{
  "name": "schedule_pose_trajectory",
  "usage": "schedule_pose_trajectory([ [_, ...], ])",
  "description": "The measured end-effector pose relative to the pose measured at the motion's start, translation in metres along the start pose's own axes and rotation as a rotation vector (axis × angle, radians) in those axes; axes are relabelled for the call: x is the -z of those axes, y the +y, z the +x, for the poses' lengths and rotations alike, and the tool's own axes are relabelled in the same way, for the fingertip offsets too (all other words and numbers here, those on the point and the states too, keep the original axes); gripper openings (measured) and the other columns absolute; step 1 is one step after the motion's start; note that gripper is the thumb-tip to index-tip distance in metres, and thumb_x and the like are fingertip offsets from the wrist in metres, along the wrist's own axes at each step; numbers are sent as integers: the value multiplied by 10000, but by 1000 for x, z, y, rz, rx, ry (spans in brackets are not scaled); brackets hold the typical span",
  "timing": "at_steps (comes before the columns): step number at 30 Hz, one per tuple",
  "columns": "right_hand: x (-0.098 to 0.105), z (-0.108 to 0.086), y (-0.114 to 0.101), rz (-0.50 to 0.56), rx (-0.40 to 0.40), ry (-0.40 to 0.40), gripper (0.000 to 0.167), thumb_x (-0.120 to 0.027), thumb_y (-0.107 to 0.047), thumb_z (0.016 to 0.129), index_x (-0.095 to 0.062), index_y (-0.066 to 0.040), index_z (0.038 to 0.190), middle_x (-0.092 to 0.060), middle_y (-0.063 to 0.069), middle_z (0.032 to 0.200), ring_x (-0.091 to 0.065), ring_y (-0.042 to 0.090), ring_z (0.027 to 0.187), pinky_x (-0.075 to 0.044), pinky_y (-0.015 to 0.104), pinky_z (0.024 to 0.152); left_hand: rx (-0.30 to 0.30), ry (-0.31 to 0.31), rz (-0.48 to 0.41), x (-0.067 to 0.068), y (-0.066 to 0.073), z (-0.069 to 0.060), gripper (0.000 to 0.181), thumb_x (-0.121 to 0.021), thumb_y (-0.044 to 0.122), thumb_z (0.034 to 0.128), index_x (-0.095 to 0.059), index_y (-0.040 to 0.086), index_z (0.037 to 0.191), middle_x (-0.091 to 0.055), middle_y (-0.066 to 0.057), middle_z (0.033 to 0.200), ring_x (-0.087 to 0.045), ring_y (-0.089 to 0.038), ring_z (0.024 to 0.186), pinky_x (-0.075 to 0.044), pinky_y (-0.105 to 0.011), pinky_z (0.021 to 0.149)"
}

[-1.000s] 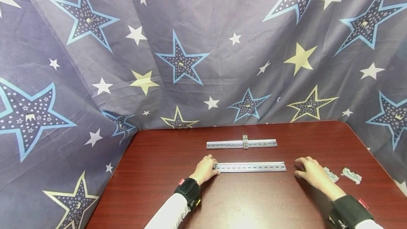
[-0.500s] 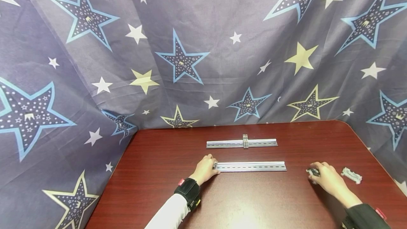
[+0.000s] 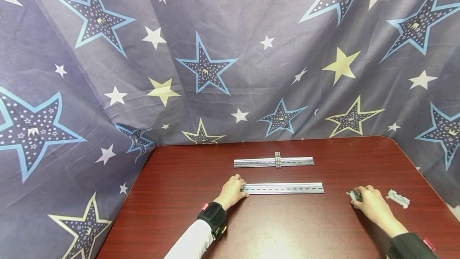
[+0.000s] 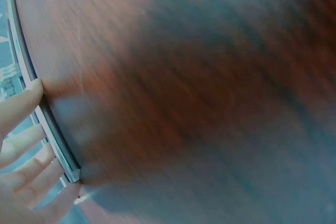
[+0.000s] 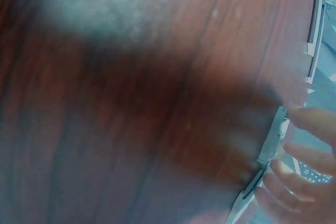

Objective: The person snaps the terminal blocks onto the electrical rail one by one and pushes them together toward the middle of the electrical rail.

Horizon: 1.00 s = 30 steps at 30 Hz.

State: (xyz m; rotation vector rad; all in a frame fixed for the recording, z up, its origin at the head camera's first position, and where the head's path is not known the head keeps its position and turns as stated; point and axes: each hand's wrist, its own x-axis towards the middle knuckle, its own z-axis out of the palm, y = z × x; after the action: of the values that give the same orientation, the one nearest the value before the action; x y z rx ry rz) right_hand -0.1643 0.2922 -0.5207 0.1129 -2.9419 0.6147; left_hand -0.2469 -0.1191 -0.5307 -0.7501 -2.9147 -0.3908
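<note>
My left hand point(image 3: 231, 191) grips the left end of the nearer slotted metal rail point(image 3: 284, 188); the left wrist view shows thumb and fingers of that hand point(image 4: 31, 156) along the rail's end point(image 4: 58, 140). At the right, my right hand point(image 3: 373, 205) holds a small grey-green module point(image 3: 353, 196) between thumb and fingers, low over the table. In the right wrist view this module point(image 5: 273, 137) lies against the fingertips of the hand point(image 5: 304, 166). Part of it is hidden by the fingers.
A second pale module point(image 3: 398, 198) lies right of my right hand. Behind the nearer rail is another metal rail point(image 3: 251, 163) with thin modules point(image 3: 278, 160) clipped across it. A star-patterned cloth point(image 3: 215, 111) hangs behind the brown table point(image 3: 172, 195).
My right hand has moved right and toward the table's near side, and has taken hold of the module that lay there. The left hand has stayed on the rail.
</note>
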Motion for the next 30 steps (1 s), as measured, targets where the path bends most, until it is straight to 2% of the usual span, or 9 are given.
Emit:
schedule_pose_trajectory([
  [9,-2,3,-2,-34,-34,-16,291,-670,-64,691,-584,136,883,-507,282,832,-488,436,742,-384,512,646,-1,4,11,-1,-1,-1,346,-756,272,628,-666,54,880,-495,-6,775,-505,-172,744,-430,-286,605],
  [17,-2,4,-5,-37,-16,0,182,-644,-19,683,-596,109,804,-494,207,746,-532,356,612,-418,467,549,6,2,12,-1,-1,0,344,-754,271,637,-667,54,889,-503,-12,791,-507,-179,763,-433,-294,620],
  [22,-3,3,-4,-52,-2,15,208,-650,-4,668,-589,117,825,-494,213,748,-532,371,620,-417,473,549,-3,9,8,-2,-1,-1,335,-753,267,635,-667,55,879,-497,-7,785,-503,-175,760,-428,-289,621],
  [30,-5,2,-5,-34,34,83,279,-665,8,625,-574,136,855,-535,229,743,-539,406,665,-417,496,597,-6,11,5,-4,-2,-1,345,-753,281,633,-666,57,881,-482,-1,773,-490,-169,738,-415,-282,603],
])
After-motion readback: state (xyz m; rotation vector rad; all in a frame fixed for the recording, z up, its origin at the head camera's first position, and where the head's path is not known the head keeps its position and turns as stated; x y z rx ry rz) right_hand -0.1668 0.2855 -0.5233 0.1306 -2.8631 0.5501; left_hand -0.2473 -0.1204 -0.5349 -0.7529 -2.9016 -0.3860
